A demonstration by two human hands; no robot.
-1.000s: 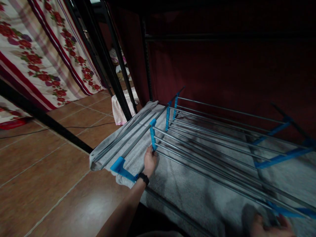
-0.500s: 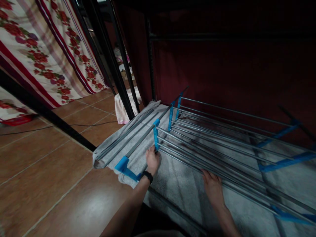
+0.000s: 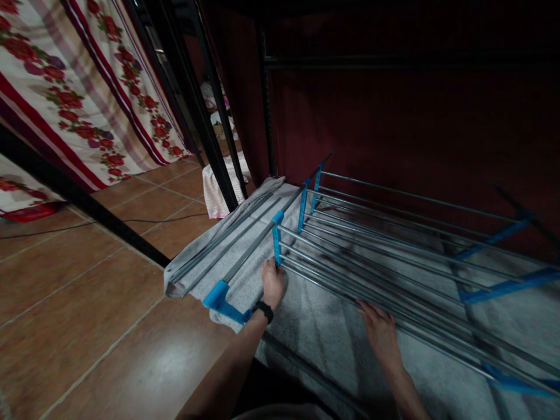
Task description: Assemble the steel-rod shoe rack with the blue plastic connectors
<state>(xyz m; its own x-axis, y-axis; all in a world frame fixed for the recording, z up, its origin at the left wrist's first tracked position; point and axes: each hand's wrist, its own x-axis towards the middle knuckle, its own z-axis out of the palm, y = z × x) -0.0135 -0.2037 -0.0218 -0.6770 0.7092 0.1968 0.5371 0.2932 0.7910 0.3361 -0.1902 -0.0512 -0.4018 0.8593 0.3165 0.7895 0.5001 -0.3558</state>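
Note:
A rack of thin metal rods (image 3: 371, 262) with blue plastic end pieces lies on a grey cloth (image 3: 315, 332). My left hand (image 3: 272, 283), with a black band at the wrist, is closed around the lower end of a blue bracket (image 3: 276, 238) at the rack's left side. Its fingertips are partly hidden. Farther right, my right hand (image 3: 378, 326) has its fingers curled on the front rod (image 3: 420, 337), thumb out of sight. A grey tube (image 3: 249, 251) runs along the brackets to a blue corner piece (image 3: 216, 294) near my left wrist.
Loose grey tubes (image 3: 223, 233) lie on the cloth at left. Black frame posts (image 3: 203, 116) and a slanting black bar (image 3: 87, 198) border the space. Beyond are brown floor tiles (image 3: 87, 303), a floral curtain (image 3: 87, 87), a striped cloth (image 3: 219, 189) and a dark red panel (image 3: 394, 128).
Both hands keep their places on the rack, with only a very slight shift at the left hand and wrist. Nothing else has visibly moved.

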